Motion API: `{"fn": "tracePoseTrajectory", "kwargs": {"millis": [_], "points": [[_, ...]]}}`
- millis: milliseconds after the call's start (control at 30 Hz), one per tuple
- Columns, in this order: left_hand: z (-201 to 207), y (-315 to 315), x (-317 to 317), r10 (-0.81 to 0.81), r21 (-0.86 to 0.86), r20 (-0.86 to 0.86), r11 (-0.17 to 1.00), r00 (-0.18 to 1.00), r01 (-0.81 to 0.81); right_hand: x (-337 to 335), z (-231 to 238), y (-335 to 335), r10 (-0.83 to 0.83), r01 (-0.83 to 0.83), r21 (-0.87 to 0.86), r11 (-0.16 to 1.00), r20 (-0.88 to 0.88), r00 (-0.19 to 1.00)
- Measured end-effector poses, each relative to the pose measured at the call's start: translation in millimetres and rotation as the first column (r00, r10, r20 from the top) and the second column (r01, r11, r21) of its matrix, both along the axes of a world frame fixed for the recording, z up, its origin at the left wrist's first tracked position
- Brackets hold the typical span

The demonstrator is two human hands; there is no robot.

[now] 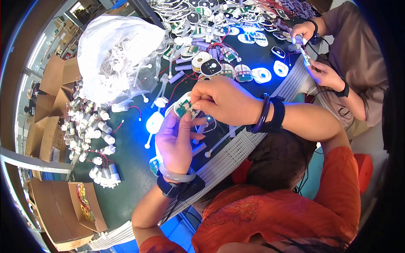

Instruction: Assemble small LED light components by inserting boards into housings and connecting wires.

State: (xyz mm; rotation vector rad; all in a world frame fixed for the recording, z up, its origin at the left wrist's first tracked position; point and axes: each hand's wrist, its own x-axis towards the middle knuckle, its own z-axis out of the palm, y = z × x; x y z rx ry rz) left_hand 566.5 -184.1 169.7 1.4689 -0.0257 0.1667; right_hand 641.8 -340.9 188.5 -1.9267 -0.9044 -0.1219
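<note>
your left hand [174, 143] grips a rounded white shell [180, 100] with green board [182, 110]; your right hand [223, 100] is pinched closed.

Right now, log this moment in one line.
left hand: holding green circuit board | right hand: at board's edge, grip unclear | left side: plastic bag, cardboard boxes

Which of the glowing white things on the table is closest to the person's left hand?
The glowing white piece just left of the left hand; the two glowing rings lie farther off, toward the co-worker's hands.
</note>
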Motion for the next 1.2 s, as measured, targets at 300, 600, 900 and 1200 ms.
{"fn": "tracePoseTrajectory", "kwargs": {"millis": [300, 600, 900, 1200], "points": [[-1.9, -3.8, 2.6, 0.067, 0.103, 0.04, 0.992, 0.997, -0.07, -3.8, -1.9, 3.6, -0.054, 0.052, -0.014, 0.999, -0.12, 0.991], [-4.7, -0.9, 5.5, 0.069, 0.192, 0.087, 0.978, 0.994, -0.084, -7.6, 1.3, 9.2, -0.042, 0.053, 0.032, 0.998, -0.284, 0.958], [3.8, 2.3, 8.3, 0.086, 0.135, 0.134, 0.985, 0.987, -0.104, -9.1, 15.4, 1.5, 0.275, -0.055, 0.372, 0.927, -0.573, 0.772], [5.7, 5.7, 10.1, 0.03, 0.046, 0.026, 0.998, 0.999, -0.032, 9.7, 8.0, -9.5, 0.329, -0.2, 0.278, 0.94, -0.567, 0.756]]}}
